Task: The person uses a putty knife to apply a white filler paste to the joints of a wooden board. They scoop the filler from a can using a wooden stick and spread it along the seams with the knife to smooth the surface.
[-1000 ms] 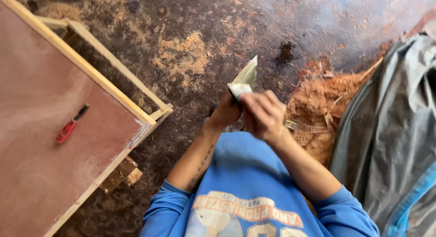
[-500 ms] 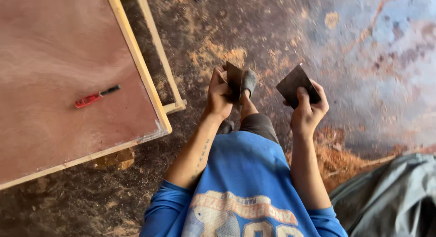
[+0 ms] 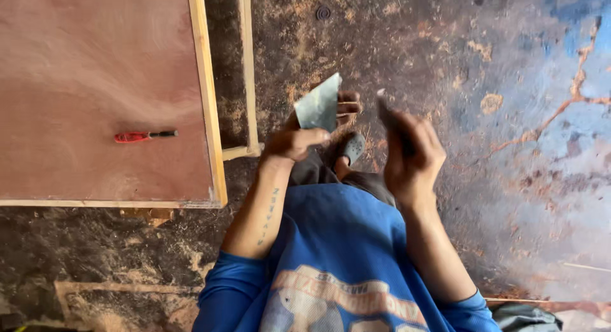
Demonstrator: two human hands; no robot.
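Fingers [image 3: 321, 136] of left hand [image 3: 294, 141] pinching grey sheet piece [image 3: 319, 106], held upright; right hand [image 3: 410, 155] at 3 o'clock, well apart, curled round dark blurred piece [image 3: 386, 112]; red-handled tool [image 3: 143, 136] on plywood panel [image 3: 95, 71] at 9 o'clock

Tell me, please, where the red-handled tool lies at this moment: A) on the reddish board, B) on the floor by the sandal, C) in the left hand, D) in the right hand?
A: the red-handled tool lies flat on the reddish board, apart from both hands.
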